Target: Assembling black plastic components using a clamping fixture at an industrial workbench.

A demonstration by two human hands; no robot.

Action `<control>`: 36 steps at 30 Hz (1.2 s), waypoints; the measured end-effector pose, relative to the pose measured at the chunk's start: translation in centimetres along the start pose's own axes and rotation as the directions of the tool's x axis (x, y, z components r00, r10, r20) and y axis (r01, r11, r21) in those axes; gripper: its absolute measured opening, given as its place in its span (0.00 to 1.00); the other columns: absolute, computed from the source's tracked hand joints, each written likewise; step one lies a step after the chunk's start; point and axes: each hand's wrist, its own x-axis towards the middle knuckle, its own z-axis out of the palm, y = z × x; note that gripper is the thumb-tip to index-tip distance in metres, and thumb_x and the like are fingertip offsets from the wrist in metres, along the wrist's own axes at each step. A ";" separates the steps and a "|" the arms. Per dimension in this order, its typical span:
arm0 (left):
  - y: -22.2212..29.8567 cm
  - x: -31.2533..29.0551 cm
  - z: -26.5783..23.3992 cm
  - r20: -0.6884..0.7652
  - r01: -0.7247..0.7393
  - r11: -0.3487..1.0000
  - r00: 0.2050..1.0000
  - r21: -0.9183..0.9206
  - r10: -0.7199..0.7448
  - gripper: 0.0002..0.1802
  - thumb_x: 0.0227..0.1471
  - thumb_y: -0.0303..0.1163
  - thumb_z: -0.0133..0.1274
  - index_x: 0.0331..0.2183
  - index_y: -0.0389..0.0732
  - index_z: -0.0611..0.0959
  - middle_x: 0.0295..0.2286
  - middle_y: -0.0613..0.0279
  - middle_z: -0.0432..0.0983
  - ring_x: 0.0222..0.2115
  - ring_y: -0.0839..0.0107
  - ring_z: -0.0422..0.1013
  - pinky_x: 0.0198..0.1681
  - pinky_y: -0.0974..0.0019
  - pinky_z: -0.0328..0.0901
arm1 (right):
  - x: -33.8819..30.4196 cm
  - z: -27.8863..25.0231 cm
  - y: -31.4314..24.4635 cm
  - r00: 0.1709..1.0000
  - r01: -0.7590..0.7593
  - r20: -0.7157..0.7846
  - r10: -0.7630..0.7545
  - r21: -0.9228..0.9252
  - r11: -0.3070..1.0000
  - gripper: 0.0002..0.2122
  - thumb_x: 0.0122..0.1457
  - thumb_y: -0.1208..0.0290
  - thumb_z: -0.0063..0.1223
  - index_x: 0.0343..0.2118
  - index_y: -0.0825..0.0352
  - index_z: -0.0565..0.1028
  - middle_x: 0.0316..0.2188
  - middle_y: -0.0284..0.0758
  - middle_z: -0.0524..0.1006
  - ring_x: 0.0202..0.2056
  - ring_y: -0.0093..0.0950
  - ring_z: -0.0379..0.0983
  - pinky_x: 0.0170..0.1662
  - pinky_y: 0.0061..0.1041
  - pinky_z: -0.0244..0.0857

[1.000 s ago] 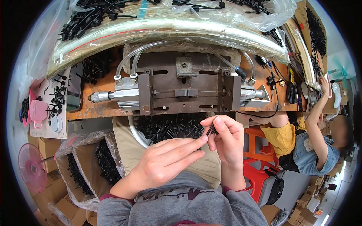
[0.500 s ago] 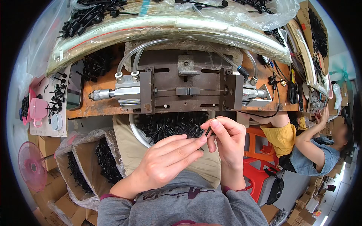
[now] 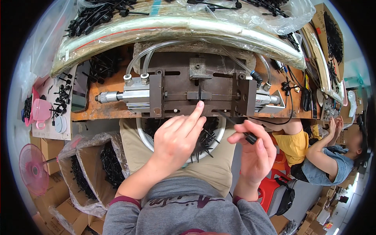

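Observation:
My left hand (image 3: 176, 135) reaches up to the bench fixture with its index finger stretched out. That fingertip meets the near end of a thin black plastic piece (image 3: 200, 93), which stands in the gap between two small metal clamp blocks (image 3: 192, 95); my thumb is hidden beneath, and the fingers look closed on the piece. To the right, my right hand (image 3: 256, 152) holds a black plastic stem with a thicker head (image 3: 250, 138) between thumb and fingers, its thin end pointing toward the fixture. Below lies a round white-rimmed basin (image 3: 222, 135) of similar black parts on my lap.
Pneumatic cylinders (image 3: 137, 94) with clear hoses flank the clamp blocks. Black parts lie heaped on the bench (image 3: 105, 66). At lower left are plastic-lined cartons (image 3: 90, 156) and a pink fan (image 3: 34, 168). Another person (image 3: 325, 160) sits at right beside a red stool (image 3: 268, 188).
My hands have parted. The left has gone forward to the clamp blocks, where a thin black piece now stands. The right has moved right and now shows a black stem in its fingers.

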 end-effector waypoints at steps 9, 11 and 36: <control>-0.3 0.9 -0.1 0.059 0.015 0.996 0.998 0.091 -0.020 0.16 0.37 0.26 0.66 0.34 0.38 0.86 0.48 0.56 0.79 0.20 0.70 0.75 0.27 0.71 0.69 | 0.0 1.5 -0.7 0.966 0.223 -0.139 -0.216 0.035 0.974 0.19 0.49 0.86 0.64 0.44 0.76 0.73 0.54 0.59 0.69 0.40 0.45 0.80 0.39 0.33 0.79; -0.3 0.9 -0.2 0.071 0.024 0.994 0.997 0.105 -0.031 0.16 0.37 0.26 0.66 0.34 0.38 0.86 0.48 0.56 0.79 0.20 0.71 0.74 0.26 0.71 0.69 | -0.3 0.7 -0.1 0.968 0.249 0.020 -0.251 -0.226 0.942 0.18 0.45 0.88 0.66 0.40 0.75 0.75 0.56 0.58 0.66 0.43 0.44 0.80 0.42 0.31 0.79; -1.6 -5.8 -1.6 0.621 0.261 0.909 0.784 -0.327 -0.002 0.13 0.40 0.29 0.63 0.33 0.39 0.85 0.46 0.57 0.79 0.35 0.60 0.79 0.36 0.61 0.73 | 4.1 3.0 2.9 0.795 0.605 0.603 -0.069 -0.781 0.155 0.12 0.47 0.75 0.65 0.35 0.65 0.77 0.52 0.36 0.77 0.18 0.24 0.68 0.25 0.22 0.66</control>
